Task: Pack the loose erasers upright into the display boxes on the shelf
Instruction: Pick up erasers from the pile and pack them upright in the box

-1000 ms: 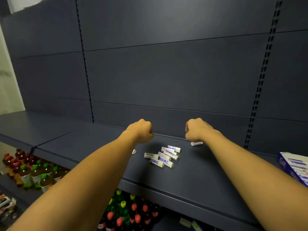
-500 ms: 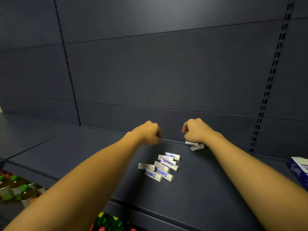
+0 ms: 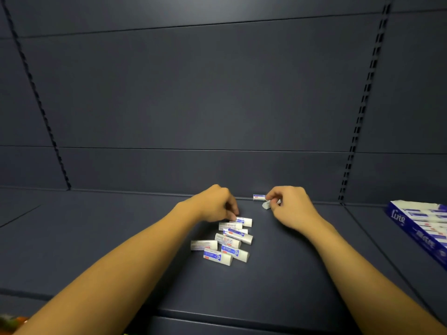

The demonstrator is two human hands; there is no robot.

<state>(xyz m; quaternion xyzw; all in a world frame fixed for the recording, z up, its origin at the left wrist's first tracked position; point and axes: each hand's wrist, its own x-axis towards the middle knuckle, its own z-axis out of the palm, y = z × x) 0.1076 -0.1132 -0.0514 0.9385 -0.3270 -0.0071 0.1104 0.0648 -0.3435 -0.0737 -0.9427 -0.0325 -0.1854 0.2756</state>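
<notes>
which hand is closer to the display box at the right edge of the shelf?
Right. The right hand sits near the back of the shelf, across a stretch of bare shelf from the display box. The left hand is farther left, at the pile of loose erasers.

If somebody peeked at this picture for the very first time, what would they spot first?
Probably the little pile of erasers lying flat in the middle of the dark shelf. The left hand reaches down to the top eraser of the pile, and the right hand pinches an eraser near the back wall. A blue and white display box sits at the far right.
</notes>
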